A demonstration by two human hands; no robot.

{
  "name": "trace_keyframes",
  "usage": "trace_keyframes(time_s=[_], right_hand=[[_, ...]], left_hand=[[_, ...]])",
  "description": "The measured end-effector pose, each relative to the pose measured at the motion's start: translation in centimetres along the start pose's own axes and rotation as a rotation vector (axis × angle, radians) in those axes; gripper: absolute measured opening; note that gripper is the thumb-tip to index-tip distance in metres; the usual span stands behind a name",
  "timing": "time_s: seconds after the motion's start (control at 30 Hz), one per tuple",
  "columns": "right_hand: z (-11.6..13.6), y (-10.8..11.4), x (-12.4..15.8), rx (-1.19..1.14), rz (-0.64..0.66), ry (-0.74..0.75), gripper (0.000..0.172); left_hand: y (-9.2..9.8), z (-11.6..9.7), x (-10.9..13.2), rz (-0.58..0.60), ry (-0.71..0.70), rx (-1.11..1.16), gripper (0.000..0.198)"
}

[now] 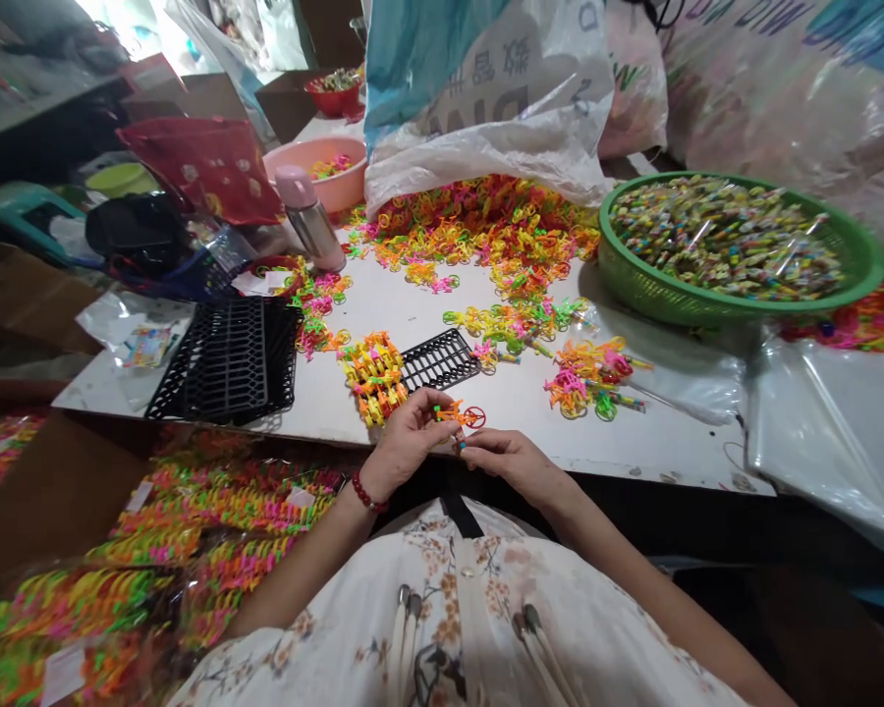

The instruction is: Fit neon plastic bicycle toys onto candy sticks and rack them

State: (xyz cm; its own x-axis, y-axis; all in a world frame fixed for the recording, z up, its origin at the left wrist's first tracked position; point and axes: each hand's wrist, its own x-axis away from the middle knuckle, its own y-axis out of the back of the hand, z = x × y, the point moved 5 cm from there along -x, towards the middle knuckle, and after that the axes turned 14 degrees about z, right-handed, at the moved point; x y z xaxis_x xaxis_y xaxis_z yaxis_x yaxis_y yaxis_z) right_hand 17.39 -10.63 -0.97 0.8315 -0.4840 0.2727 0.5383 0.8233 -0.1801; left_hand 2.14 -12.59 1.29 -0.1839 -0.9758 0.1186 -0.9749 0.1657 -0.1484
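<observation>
My left hand [407,437] pinches a small orange plastic toy [453,412] with a red wheel, just over the table's front edge. Close beside it, my right hand [507,460] has thumb and fingers closed on a small candy tube [460,442] at the toy's lower side. Behind my hands lies a black plastic rack [442,361], its left part covered by rows of yellow and orange toys [374,378]. To the right of the rack is a loose group of toys with candy tubes [593,378].
A large pile of colourful toys [486,226] spills from a white sack [486,98]. A green basket [634,280] of wrapped candy tubes stands right, near clear plastic bags [832,422]. Left are stacked black racks [225,358] and a flask [309,221]. Packed toys [221,501] fill a box below.
</observation>
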Motion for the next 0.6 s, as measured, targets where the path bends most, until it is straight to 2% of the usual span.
trace_keyframes(time_s=[0.07, 0.13, 0.23, 0.27, 0.33, 0.47, 0.53, 0.6], right_hand=[[-0.4, -0.3, -0.3, -0.062, 0.012, -0.025, 0.031], [-0.3, -0.4, -0.9, -0.055, -0.005, 0.001, 0.03], [0.7, -0.1, -2.2, 0.148, -0.1, 0.092, 0.022], [1.1, 0.1, -2.9, 0.246, -0.139, 0.12, 0.018], [1.9, 0.2, -4.6, 0.41, -0.2, 0.16, 0.014], [2.6, 0.2, -8.1, 0.582, -0.247, 0.226, 0.011], [2.9, 0.0, -9.3, 0.647, -0.247, 0.27, 0.011], [3.1, -0.3, -10.1, 0.683, -0.231, 0.31, 0.011]], left_hand=[[0.1, -0.9, 0.6, -0.024, -0.063, -0.154, 0.034], [0.6, -2.4, 1.7, -0.099, -0.151, -0.396, 0.035], [2.4, -5.7, 3.8, -0.304, -0.357, -0.819, 0.033], [3.1, -6.5, 4.3, -0.341, -0.42, -0.945, 0.033], [4.4, -7.4, 4.4, -0.285, -0.496, -1.14, 0.035], [6.3, -6.3, 2.9, 0.004, -0.527, -1.237, 0.039], [6.8, -5.6, 2.4, 0.038, -0.524, -1.206, 0.039], [6.9, -5.1, 2.2, 0.022, -0.509, -1.172, 0.038]])
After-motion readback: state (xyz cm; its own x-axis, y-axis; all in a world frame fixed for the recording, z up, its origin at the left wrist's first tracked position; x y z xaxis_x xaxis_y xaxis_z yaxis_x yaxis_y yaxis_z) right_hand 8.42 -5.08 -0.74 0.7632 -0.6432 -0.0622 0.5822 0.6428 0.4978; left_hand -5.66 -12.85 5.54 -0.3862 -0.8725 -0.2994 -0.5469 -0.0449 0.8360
